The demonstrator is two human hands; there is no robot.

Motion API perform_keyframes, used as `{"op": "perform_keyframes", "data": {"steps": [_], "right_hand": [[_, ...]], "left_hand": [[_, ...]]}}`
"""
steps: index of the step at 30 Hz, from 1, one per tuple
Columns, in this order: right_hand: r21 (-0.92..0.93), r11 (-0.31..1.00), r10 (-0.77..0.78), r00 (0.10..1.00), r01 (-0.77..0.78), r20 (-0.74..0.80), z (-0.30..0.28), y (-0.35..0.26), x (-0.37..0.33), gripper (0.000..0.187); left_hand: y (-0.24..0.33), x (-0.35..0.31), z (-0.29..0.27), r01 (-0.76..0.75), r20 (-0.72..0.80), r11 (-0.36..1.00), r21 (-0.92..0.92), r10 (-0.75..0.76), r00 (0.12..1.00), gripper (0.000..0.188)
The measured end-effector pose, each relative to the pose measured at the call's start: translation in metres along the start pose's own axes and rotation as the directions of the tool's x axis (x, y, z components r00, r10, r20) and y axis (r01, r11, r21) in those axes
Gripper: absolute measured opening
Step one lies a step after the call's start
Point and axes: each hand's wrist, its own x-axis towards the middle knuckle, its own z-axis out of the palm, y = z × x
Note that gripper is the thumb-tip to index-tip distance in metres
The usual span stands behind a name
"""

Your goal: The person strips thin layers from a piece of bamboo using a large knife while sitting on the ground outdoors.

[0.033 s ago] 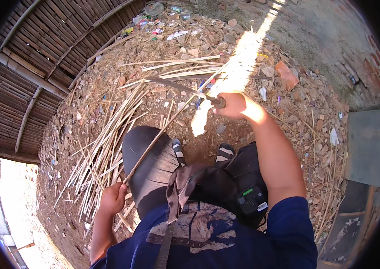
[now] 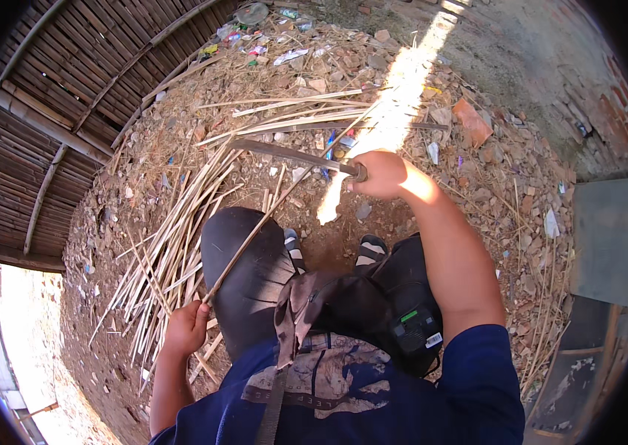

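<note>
My left hand [image 2: 185, 328] is closed around the near end of a long thin bamboo strip [image 2: 253, 236]. The strip slants across my left thigh and up to the right, with its far end in the sunlit patch. My right hand [image 2: 379, 175] grips the handle of a machete [image 2: 295, 154], whose long blade points left. Blade and strip cross close to the handle; whether they touch I cannot tell. To the left of my knee lies a loose pile of split bamboo strips [image 2: 173, 241].
More bamboo strips [image 2: 299, 107] lie beyond my feet on rubble-strewn ground. A slatted bamboo wall [image 2: 69, 96] curves along the left. At the right stand a plastered brick wall [image 2: 551, 81] and a grey panel [image 2: 609, 241]. An orange brick piece [image 2: 472, 123] lies near the wall.
The machete has shifted slightly left and its tip has dropped a little toward me. My left hand and the bamboo strip have hardly moved.
</note>
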Motion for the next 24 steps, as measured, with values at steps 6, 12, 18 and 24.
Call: {"op": "perform_keyframes", "data": {"steps": [6,12,18,24], "right_hand": [[0.618,0.785,0.103,0.994,-0.055,-0.042,-0.022,0.049,-0.013,0.014],[0.105,0.99,-0.077,0.982,0.096,-0.174,-0.02,0.012,-0.026,0.031],[-0.063,0.997,0.019,0.954,-0.039,-0.299,-0.009,0.089,-0.02,0.062],[0.146,0.955,0.284,0.939,-0.259,-0.194,-0.027,0.042,-0.027,0.067]], "left_hand": [[0.006,0.011,-0.003,-0.081,-0.033,0.996,-0.031,0.08,0.996,0.045],[0.001,0.005,0.0,-0.058,-0.016,0.998,-0.024,0.057,0.998,0.051],[-0.004,0.013,0.0,-0.095,-0.006,0.995,-0.028,0.095,0.995,0.046],[-0.003,0.003,-0.016,-0.008,0.117,0.993,-0.118,0.022,0.993,0.051]]}}
